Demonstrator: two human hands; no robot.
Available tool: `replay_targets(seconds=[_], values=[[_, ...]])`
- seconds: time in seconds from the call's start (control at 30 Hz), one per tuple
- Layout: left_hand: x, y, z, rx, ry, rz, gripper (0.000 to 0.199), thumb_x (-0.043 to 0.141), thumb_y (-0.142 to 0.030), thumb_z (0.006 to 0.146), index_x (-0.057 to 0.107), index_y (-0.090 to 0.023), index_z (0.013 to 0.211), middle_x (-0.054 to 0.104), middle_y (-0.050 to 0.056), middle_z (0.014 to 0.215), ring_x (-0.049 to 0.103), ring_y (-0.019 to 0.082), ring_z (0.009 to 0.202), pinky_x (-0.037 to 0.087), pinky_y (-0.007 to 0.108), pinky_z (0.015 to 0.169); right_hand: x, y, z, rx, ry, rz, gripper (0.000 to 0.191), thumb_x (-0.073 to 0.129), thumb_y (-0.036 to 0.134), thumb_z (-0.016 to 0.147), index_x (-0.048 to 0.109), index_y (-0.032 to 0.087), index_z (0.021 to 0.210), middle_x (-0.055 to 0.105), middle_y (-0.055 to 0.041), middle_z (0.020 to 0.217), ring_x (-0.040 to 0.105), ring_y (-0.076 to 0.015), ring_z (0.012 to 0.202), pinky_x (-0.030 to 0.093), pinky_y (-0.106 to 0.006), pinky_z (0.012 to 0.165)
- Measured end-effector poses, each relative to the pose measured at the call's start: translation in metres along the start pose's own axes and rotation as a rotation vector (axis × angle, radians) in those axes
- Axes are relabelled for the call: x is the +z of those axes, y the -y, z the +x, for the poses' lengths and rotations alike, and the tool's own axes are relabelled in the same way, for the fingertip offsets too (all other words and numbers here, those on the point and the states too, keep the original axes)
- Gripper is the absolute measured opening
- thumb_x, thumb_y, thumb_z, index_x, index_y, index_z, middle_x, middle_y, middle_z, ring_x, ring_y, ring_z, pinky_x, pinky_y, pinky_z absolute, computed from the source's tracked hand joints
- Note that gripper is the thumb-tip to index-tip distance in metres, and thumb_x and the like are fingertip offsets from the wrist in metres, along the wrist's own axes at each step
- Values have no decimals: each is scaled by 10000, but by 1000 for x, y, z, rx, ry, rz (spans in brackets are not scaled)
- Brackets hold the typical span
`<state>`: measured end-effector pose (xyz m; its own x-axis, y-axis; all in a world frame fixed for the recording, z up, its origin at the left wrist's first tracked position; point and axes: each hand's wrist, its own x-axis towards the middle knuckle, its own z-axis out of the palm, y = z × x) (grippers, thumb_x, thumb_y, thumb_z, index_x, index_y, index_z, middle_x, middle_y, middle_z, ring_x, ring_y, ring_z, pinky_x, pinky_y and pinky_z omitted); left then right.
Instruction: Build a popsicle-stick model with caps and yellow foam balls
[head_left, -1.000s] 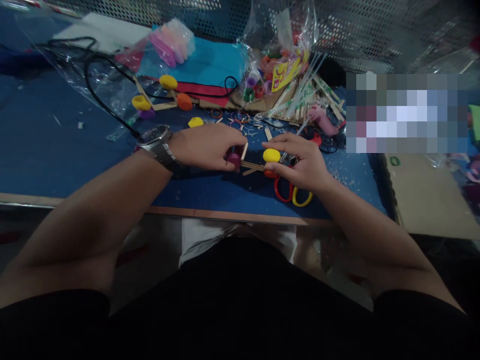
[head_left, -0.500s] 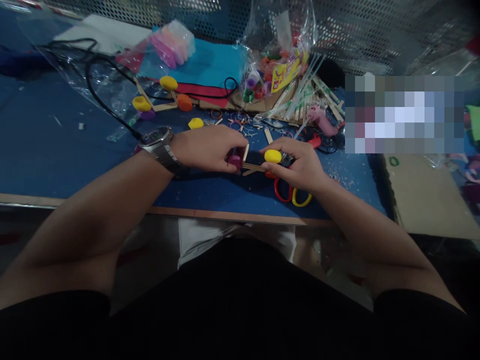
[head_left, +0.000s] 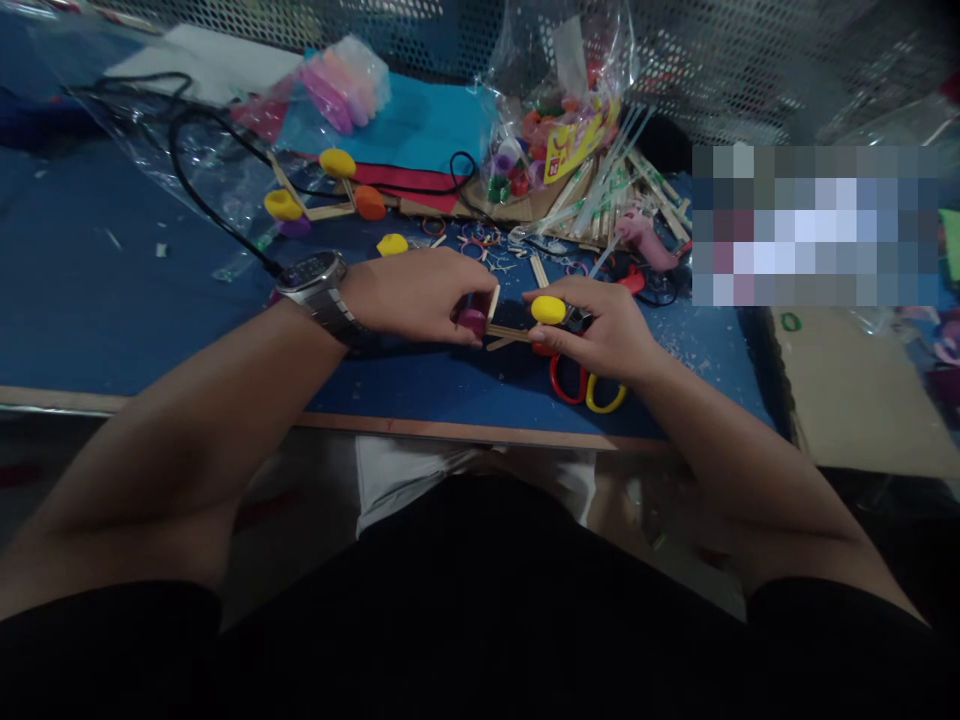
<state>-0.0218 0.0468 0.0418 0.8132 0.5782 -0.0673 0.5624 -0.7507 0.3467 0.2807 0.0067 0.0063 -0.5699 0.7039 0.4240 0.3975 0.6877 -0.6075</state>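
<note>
Between my two hands is a small frame of wooden sticks [head_left: 508,333] with coloured caps on its ends. My left hand [head_left: 427,297] is closed round the end with a purple cap [head_left: 473,320], where a short stick stands up. The fingers of my right hand [head_left: 600,325] grip the other end, which bears a yellow cap [head_left: 548,310] above an orange-red one partly hidden by the thumb. Just below my right hand lie scissors [head_left: 604,393] with red and yellow handles.
Another stick frame with caps [head_left: 330,213] sits at the back left, beside a black cable [head_left: 176,165]. Behind are a blue sheet [head_left: 427,125], a bag of caps [head_left: 525,150], loose sticks and a pink glue gun [head_left: 649,242]. A yellow cap [head_left: 392,245] lies near my left hand.
Both hands keep their hold on the stick frame. My right hand and the yellow cap have shifted very slightly to the right.
</note>
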Motion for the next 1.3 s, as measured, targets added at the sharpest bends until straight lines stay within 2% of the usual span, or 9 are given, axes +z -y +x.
replay_targets(seconds=[0.23,0.4,0.57,0.73,0.87,0.97,1.17,1.23,1.3], values=[[-2,-3,-1,-7,4,-16,196,868,-370,929,784,-212,1009,826,49,1043,732,223,935,451,314,799,-1,-6,-2,-18,-19,-15,599,905,760,988,921,267,1327,918,-110,1238,861,-325,1130,663,-476,1057],[-1,-1,0,8,4,12,196,825,-400,951,787,-227,1035,842,43,1064,776,249,995,473,316,829,0,-4,-2,19,10,-19,536,846,778,1026,933,272,1180,921,-77,1106,843,-299,1017,661,-459,971],[-2,-3,-1,-8,16,-1,219,855,-415,939,776,-222,1007,821,49,1042,738,235,953,457,332,814,0,-3,-2,21,-14,-11,623,870,781,1002,906,272,1359,919,-109,1262,856,-333,1130,665,-502,1076],[0,1,-2,37,-22,-25,206,860,-399,954,784,-216,1012,825,49,1072,705,214,948,447,326,813,2,-10,-2,-5,25,-47,621,880,790,987,908,259,1308,920,-121,1226,857,-353,1140,666,-514,1059],[-2,3,-2,37,-34,-56,257,843,-459,968,816,-222,1063,836,52,1085,759,249,1003,474,325,848,2,-16,-4,45,-11,-68,739,910,823,936,874,275,1430,905,-131,1346,843,-389,1250,652,-574,1148],[-5,0,-3,53,-16,-136,304,815,-520,994,833,-238,1104,849,46,1114,789,257,1032,516,321,884,-3,-17,-4,83,-34,22,837,930,848,899,839,304,1529,872,-134,1471,816,-413,1377,620,-605,1238],[-12,-6,-8,65,21,-231,385,746,-585,1045,835,-232,1171,873,80,1192,800,265,1069,575,328,924,-9,-16,-2,103,24,292,1006,845,1051,782,890,292,1441,897,-137,1366,795,-450,1435,575,-636,1317],[-13,-7,-8,69,25,-245,388,734,-588,1053,835,-236,1180,877,71,1175,803,257,1063,585,319,930,-6,-17,-1,96,-27,425,971,747,1074,853,909,286,1399,887,-126,1409,770,-450,1481,547,-638,1357],[-15,-9,-9,79,23,-263,392,731,-590,1053,834,-242,1203,879,59,1166,809,252,1070,590,311,946,-2,-18,-1,104,-92,547,898,590,1048,988,930,295,1340,896,-109,1383,807,-421,1421,589,-623,1326]])
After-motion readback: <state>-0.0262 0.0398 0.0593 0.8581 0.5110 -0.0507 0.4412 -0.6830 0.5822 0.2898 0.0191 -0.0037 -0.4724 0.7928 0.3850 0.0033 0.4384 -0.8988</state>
